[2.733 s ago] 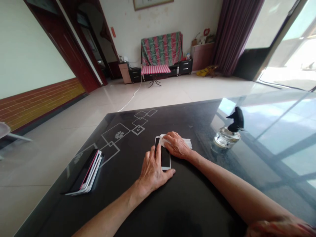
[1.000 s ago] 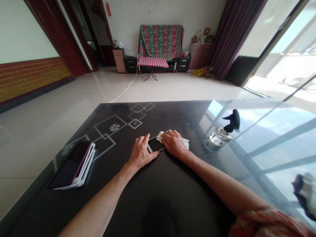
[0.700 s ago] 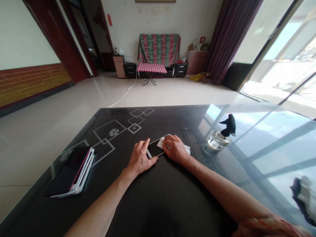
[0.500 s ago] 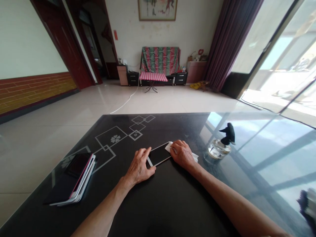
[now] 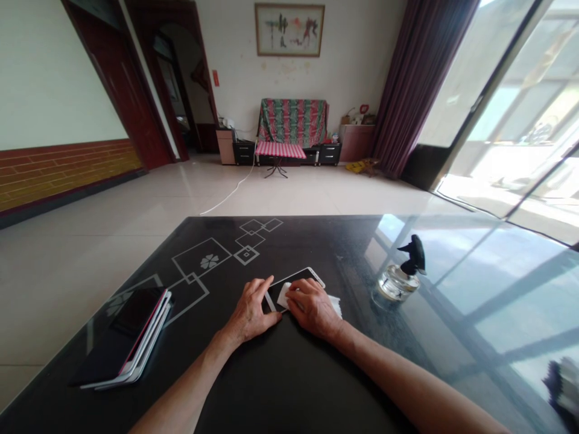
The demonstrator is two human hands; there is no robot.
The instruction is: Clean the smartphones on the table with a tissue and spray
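Note:
A smartphone with a dark screen and white border lies flat on the black table. My left hand grips its left end, thumb on the near edge and fingers on the far edge. In my right hand is a white cloth or tissue, pressed onto the screen near the phone's left part. That hand covers much of the screen. Part of the cloth sticks out beyond the right side of the hand.
Left of my hands lies a stack of several phones or tablets. A clear spray bottle with a black trigger head stands to the right. At the lower right edge is a blurred dark and grey object. Past the table is a tiled floor.
My right hand has slid with the cloth leftward along the phone, uncovering its right end. My left hand still holds the left end. The view has tilted up slightly.

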